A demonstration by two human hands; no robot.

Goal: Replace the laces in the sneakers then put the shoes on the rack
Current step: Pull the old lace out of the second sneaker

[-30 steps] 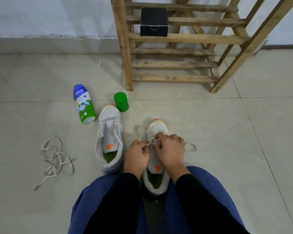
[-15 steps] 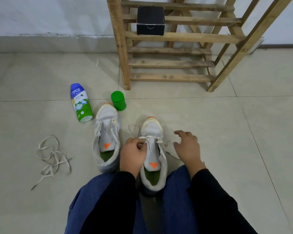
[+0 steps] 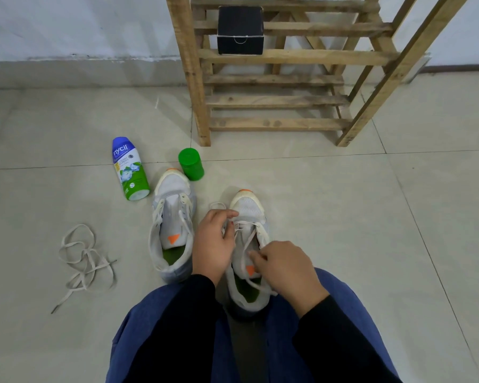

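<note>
Rack (image 3: 296,57) top cut off by upper edge, lace (image 3: 246,246) on right sneaker (image 3: 246,207) partly hidden behind left hand (image 3: 212,244)

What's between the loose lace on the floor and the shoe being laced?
Head view: the other sneaker, then the left hand pinching the lace of the shoe being laced.

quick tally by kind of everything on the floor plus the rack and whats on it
sneakers: 2
loose lace tangle: 1
powder bottle: 1
green container: 1
black box: 1
wooden rack: 1
total: 7
</note>
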